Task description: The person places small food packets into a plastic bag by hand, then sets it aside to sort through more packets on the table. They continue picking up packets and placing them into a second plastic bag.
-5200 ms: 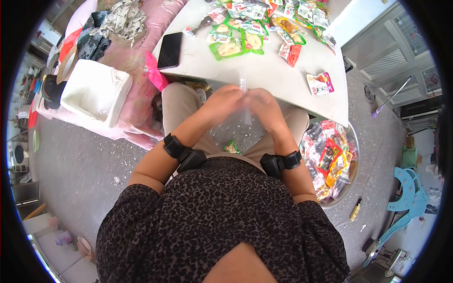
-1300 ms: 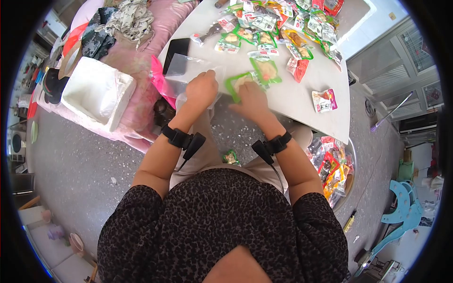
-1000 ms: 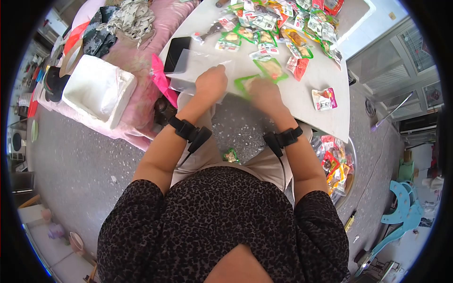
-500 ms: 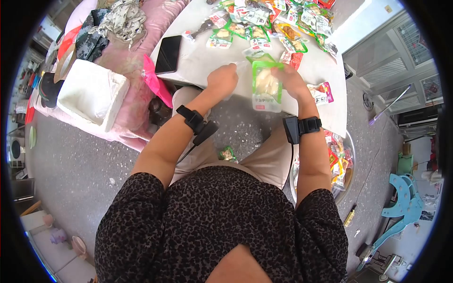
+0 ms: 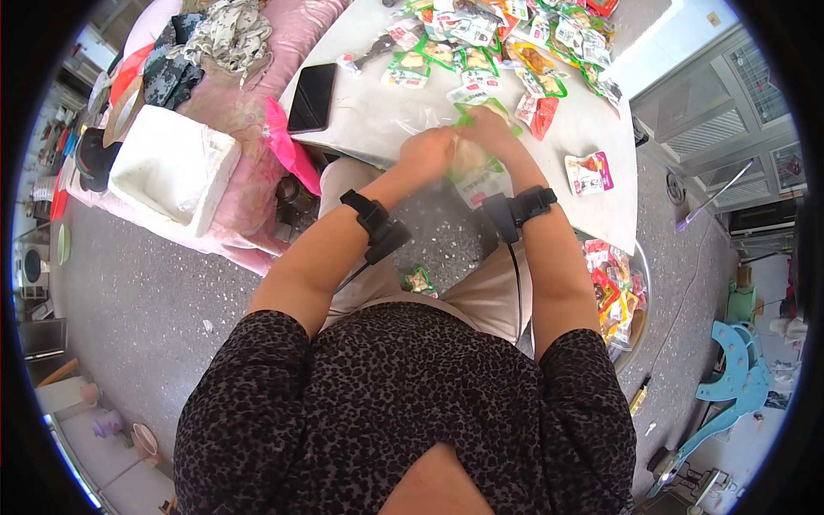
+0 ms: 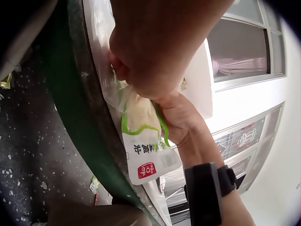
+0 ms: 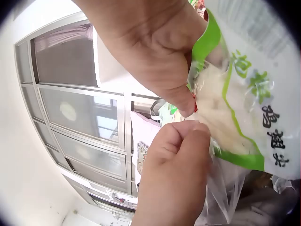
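Observation:
The left hand [image 5: 428, 153] pinches a clear plastic bag [image 6: 101, 52] near the table's front edge; in the right wrist view its thumb and curled forefinger [image 7: 181, 141] meet at the bag's edge. The right hand [image 5: 488, 136] grips a green-edged food packet [image 5: 481, 184] with pale pieces inside, its thumb across the front. The packet [image 6: 146, 150] hangs beside the left hand, its white printed end pointing down. Both hands are close together, and the clear bag overlaps the packet's lower side in the right wrist view.
Many food packets [image 5: 481, 26] lie heaped at the back of the white table [image 5: 360, 112]. A phone [image 5: 312, 97] rests at its left edge, a single packet [image 5: 588, 173] at the right. A basin of packets [image 5: 614, 296] stands on the floor; a white foam box [image 5: 176, 172] sits at left.
The right hand has lifted the green-edged packet off the table and brought it left to the clear bag. The left hand has moved right with the bag, away from the phone.

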Motion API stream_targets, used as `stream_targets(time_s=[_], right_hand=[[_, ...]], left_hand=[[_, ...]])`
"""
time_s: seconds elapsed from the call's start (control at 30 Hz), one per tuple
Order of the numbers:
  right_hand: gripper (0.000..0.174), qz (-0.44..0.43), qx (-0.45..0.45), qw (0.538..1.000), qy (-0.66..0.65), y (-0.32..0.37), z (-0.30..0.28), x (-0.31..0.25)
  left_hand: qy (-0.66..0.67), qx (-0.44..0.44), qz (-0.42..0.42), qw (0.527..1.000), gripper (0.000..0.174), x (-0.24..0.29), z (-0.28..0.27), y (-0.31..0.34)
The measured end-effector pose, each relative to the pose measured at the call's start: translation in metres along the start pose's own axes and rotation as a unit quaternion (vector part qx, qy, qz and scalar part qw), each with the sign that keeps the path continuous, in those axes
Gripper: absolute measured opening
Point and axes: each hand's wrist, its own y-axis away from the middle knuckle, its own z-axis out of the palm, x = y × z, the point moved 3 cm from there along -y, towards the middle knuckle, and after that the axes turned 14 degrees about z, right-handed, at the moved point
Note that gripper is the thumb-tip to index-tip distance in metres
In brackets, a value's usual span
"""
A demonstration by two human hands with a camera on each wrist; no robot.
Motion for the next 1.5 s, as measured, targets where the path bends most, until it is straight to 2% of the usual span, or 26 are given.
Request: stream_targets(time_s=[0.1, 0.2, 0.3, 0.43, 0.5, 0.57, 0.67, 0.77, 0.87, 0.97, 1.0, 1.1, 1.13, 1.23, 1.27, 1.37, 1.4, 1.5], right_hand=[[0.058, 0.079, -0.021, 0.996, -0.030, -0.012, 0.015, 0.029], [0.066, 0.123, -0.015, 0.991, -0.043, 0.040, -0.011, 0.017], [0.063, 0.161, 0.031, 0.986, -0.015, 0.086, -0.021, 0.031], [0.054, 0.231, 0.035, 0.961, -0.150, 0.136, -0.008, 0.035], [0.045, 0.256, 0.025, 0.927, -0.274, 0.146, 0.008, 0.031], [0.035, 0.255, 0.010, 0.860, -0.443, 0.150, 0.027, 0.020], [0.022, 0.201, 0.055, 0.756, -0.621, 0.143, 0.052, 0.017], [0.017, 0.194, 0.068, 0.749, -0.629, 0.135, 0.059, 0.019], [0.017, 0.169, 0.088, 0.750, -0.633, 0.129, 0.048, 0.022], [0.017, 0.143, 0.004, 0.798, -0.585, 0.131, 0.023, 0.020], [0.018, 0.137, -0.035, 0.799, -0.585, 0.131, 0.017, 0.022], [0.020, 0.121, -0.093, 0.797, -0.585, 0.130, 0.000, 0.018], [0.020, 0.124, -0.096, 0.771, -0.617, 0.130, -0.004, 0.011], [0.021, 0.128, -0.084, 0.766, -0.625, 0.116, 0.001, 0.006], [0.021, 0.127, -0.079, 0.759, -0.633, 0.107, 0.009, 0.009], [0.021, 0.126, -0.098, 0.794, -0.586, 0.095, 0.015, -0.003], [0.018, 0.150, -0.062, 0.806, -0.569, 0.096, 0.014, -0.006], [0.017, 0.229, -0.047, 0.924, -0.303, 0.092, 0.008, 0.000]], left_hand=[[-0.028, 0.001, 0.005, 1.000, 0.018, -0.001, 0.004, -0.002], [-0.055, -0.006, -0.003, 0.998, 0.017, 0.002, 0.003, -0.001], [-0.063, -0.018, 0.000, 0.998, 0.016, 0.004, 0.005, -0.002], [-0.067, -0.016, 0.000, 0.998, 0.015, 0.006, 0.003, -0.002], [-0.062, -0.017, -0.002, 0.998, 0.015, 0.009, 0.001, -0.001], [-0.057, -0.024, -0.003, 0.998, 0.015, 0.011, -0.001, -0.002], [-0.054, -0.034, -0.004, 0.998, 0.016, 0.011, -0.003, -0.002], [-0.049, -0.027, 0.000, 0.998, 0.016, 0.008, -0.001, 0.000], [-0.037, -0.013, 0.007, 0.999, 0.017, 0.012, -0.006, 0.003], [-0.035, 0.009, 0.018, 0.999, 0.017, 0.018, -0.017, 0.005], [-0.030, 0.017, 0.023, 0.999, 0.016, 0.022, -0.022, 0.006], [-0.023, 0.032, 0.036, 0.999, 0.016, 0.025, -0.022, 0.007], [-0.022, 0.035, 0.039, 0.998, 0.016, 0.028, -0.024, 0.008], [-0.013, -0.022, 0.037, 0.999, 0.015, 0.045, -0.022, 0.008], [-0.018, -0.003, 0.054, 0.998, 0.014, 0.045, -0.018, 0.008], [-0.033, 0.033, 0.089, 0.995, 0.013, 0.047, -0.013, 0.010], [-0.037, 0.031, 0.091, 0.995, 0.013, 0.048, -0.014, 0.010], [-0.047, 0.025, 0.105, 0.993, 0.012, 0.045, -0.017, 0.012]])
